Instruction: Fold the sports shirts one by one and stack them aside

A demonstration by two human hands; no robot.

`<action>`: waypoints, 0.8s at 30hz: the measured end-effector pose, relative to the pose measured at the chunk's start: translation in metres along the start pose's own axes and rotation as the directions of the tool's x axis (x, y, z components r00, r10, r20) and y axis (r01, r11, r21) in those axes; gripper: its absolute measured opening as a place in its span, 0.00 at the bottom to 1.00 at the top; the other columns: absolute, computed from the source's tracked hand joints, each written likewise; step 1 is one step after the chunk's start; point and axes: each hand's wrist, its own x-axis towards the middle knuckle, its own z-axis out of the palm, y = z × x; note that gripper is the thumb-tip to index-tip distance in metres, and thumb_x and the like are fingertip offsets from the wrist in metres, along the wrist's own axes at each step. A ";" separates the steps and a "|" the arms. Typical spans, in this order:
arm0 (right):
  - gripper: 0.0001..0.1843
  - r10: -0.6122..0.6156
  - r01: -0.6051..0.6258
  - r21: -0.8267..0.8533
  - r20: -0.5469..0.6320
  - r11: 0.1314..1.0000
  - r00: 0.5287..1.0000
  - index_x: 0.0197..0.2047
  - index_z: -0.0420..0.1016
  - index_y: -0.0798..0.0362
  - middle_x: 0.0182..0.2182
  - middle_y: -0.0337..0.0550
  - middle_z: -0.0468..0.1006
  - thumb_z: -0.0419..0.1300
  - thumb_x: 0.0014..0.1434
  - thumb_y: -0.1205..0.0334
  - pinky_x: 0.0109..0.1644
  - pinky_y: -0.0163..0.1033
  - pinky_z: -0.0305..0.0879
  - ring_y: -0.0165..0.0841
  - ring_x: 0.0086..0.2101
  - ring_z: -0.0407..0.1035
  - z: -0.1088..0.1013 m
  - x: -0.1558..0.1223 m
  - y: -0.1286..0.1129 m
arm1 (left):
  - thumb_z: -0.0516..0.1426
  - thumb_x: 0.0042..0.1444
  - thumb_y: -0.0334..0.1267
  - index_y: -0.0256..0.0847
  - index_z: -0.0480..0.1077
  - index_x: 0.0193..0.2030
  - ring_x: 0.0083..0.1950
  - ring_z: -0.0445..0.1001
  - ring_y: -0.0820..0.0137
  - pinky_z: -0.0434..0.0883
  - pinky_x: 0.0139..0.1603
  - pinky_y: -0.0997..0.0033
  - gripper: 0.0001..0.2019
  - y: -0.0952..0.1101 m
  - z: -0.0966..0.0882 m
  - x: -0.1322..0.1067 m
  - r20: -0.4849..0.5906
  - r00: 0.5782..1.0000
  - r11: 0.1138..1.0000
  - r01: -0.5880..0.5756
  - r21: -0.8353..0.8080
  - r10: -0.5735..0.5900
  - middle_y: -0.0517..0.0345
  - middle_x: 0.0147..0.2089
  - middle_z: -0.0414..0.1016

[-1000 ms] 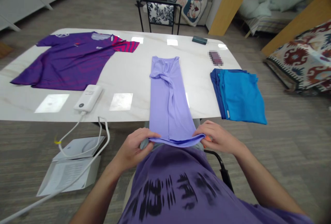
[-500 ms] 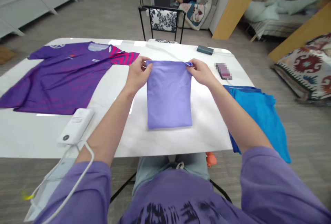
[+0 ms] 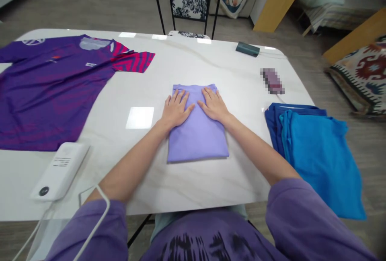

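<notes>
A lavender garment, folded into a neat rectangle, lies flat on the white table in front of me. My left hand rests palm down on its upper left part, fingers spread. Palm down on the upper right part lies my right hand, its fingers also stretched out. Neither hand grips the cloth. To the left, a purple shirt with a pink striped sleeve is spread out. Folded blue garments are stacked at the table's right edge, partly hanging over it.
A white power bank with a cable lies at the front left of the white table. Toward the right are a pixelated phone and a dark case-like object. A black-framed chair stands at the far side.
Both hands have let go of the garment's top corners and now press flat on it. The garment lies down on the table. My view has tilted downward.
</notes>
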 end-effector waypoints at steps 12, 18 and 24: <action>0.22 0.345 -0.346 0.013 0.057 0.938 0.937 0.66 0.73 0.48 0.65 0.59 0.81 0.60 0.76 0.45 0.71 0.61 0.73 0.55 0.63 0.78 -0.045 0.020 0.023 | 0.64 0.67 0.54 0.43 0.71 0.53 0.66 0.76 0.42 0.69 0.73 0.35 0.19 -0.018 -0.028 0.054 -0.084 0.903 0.900 0.405 -0.162 -0.422 0.35 0.62 0.80; 0.20 0.228 -0.179 0.361 -0.097 0.915 0.969 0.68 0.63 0.44 0.56 0.48 0.85 0.53 0.82 0.43 0.66 0.55 0.76 0.48 0.56 0.81 -0.077 -0.008 0.011 | 0.66 0.67 0.49 0.45 0.64 0.55 0.46 0.76 0.71 0.80 0.56 0.64 0.19 0.030 -0.063 0.026 -0.370 0.896 0.920 0.094 -0.380 -0.245 0.61 0.55 0.79; 0.26 0.109 0.165 0.460 -0.512 0.872 0.852 0.68 0.59 0.45 0.61 0.48 0.80 0.49 0.84 0.34 0.75 0.55 0.72 0.44 0.63 0.77 -0.179 -0.094 -0.014 | 0.70 0.56 0.72 0.49 0.61 0.56 0.51 0.76 0.69 0.85 0.53 0.61 0.38 0.123 -0.142 -0.027 -0.696 0.708 0.858 -0.278 -0.432 -0.120 0.60 0.62 0.76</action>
